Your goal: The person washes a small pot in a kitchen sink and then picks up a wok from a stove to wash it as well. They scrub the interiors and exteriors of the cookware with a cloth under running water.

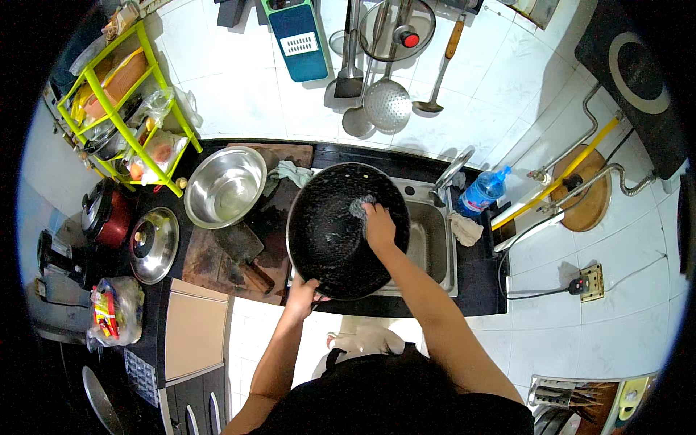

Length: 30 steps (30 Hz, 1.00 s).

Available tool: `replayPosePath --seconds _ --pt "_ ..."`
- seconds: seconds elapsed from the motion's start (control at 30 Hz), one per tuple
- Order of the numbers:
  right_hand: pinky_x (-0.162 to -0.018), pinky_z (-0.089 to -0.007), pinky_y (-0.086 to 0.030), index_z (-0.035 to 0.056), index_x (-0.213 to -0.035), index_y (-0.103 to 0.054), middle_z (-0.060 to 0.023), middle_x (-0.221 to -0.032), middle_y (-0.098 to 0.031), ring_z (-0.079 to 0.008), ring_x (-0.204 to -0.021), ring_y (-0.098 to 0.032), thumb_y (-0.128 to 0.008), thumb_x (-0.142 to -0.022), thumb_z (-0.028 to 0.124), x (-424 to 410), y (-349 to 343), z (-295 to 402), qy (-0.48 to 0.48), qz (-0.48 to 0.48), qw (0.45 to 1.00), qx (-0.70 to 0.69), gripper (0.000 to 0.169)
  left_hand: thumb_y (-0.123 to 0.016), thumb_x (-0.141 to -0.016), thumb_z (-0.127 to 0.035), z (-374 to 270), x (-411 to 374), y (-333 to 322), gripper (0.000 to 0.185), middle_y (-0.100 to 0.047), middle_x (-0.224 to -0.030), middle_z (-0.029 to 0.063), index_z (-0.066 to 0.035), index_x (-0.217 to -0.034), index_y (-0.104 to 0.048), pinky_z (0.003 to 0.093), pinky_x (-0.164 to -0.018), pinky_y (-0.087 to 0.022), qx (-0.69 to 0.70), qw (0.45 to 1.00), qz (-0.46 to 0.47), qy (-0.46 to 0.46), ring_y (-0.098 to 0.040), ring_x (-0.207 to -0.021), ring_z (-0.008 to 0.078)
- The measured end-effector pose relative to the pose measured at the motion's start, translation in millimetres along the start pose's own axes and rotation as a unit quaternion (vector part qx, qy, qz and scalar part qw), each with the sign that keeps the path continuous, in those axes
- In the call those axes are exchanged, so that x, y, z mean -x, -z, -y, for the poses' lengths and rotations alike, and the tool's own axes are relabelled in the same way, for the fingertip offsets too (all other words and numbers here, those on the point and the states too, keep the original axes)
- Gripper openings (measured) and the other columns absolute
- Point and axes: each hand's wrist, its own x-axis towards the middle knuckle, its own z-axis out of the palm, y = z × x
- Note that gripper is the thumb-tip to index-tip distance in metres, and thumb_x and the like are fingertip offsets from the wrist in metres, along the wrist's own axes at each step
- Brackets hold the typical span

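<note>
A large black wok (pixel 331 244) with wet, speckled inner walls is tilted over the left part of the metal sink (pixel 429 239). My left hand (pixel 304 296) grips its near rim at the lower left, by the handle. Inside it, my right hand (pixel 379 225) presses a grey scouring pad (pixel 360 207) against the upper right of the inner surface. The faucet (pixel 454 171) stands behind the sink, to the right of the wok; no running water can be made out.
Left of the wok, a cleaver (pixel 242 247) lies on a wooden cutting board (pixel 204 266), near a steel basin (pixel 225 187) and a grey-green cloth (pixel 291 175). A metal lid (pixel 155 244) is farther left. Right of the sink are a blue bottle (pixel 483 190) and a beige cloth (pixel 465 228).
</note>
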Motion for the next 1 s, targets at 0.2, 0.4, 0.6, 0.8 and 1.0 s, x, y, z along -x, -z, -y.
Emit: replayPosePath --seconds 0.2,0.4,0.6,0.8,1.0 --pt "-0.079 -0.0392 -0.045 0.0156 -0.105 -0.058 -0.012 -0.091 -0.052 -0.0293 -0.092 -0.053 -0.048 -0.077 0.006 37 11 53 0.156 0.141 0.963 -0.171 0.03 -0.037 -0.075 0.008 -2 -10 -16 0.053 -0.053 -0.091 0.0148 -0.005 -0.126 -0.027 0.0365 -0.053 -0.056 -0.03 0.999 0.004 0.029 -0.059 -0.063 0.0214" --pt "-0.068 -0.0376 -0.051 0.0084 -0.101 -0.054 -0.0115 -0.094 -0.051 -0.0295 -0.087 -0.054 -0.048 -0.079 0.004 -20 3 -26 0.012 0.046 0.999 -0.015 0.023 -0.038 -0.075 0.006 -4 -7 -32 0.046 -0.055 -0.093 0.018 0.0 -0.12 -0.03 0.0426 -0.057 -0.057 -0.025 0.997 -0.051 0.05 -0.062 -0.068 0.0271" --pt "-0.07 -0.0424 -0.045 0.0124 -0.105 -0.059 -0.013 -0.089 -0.052 -0.032 -0.081 -0.052 -0.048 -0.078 0.006 26 5 39 0.16 0.149 0.939 -0.265 0.029 -0.039 -0.075 0.004 18 -14 -17 0.037 -0.056 -0.089 0.0178 0.003 -0.112 -0.037 0.043 -0.058 -0.057 -0.037 0.994 -0.087 0.051 -0.062 -0.067 0.0286" --pt "-0.08 -0.0374 -0.046 0.0226 -0.11 -0.059 -0.0101 -0.099 -0.054 -0.0297 -0.096 -0.054 -0.056 -0.075 0.008 69 -13 23 0.241 0.419 0.866 -0.131 0.038 -0.04 -0.076 0.002 52 8 22 0.034 -0.057 -0.09 0.0212 0.006 -0.11 -0.04 0.0438 -0.059 -0.057 0.039 0.985 -0.148 0.083 -0.063 -0.07 0.0313" --pt "-0.064 -0.0348 -0.044 0.0162 -0.094 -0.059 -0.0084 -0.087 -0.051 -0.0241 -0.086 -0.05 -0.051 -0.077 0.017 44 -39 6 0.314 0.167 0.926 0.125 0.02 -0.038 -0.075 0.003 63 31 51 0.041 -0.056 -0.091 0.023 0.007 -0.116 -0.032 0.0431 -0.06 -0.057 0.036 0.976 -0.189 0.102 -0.062 -0.069 0.0321"
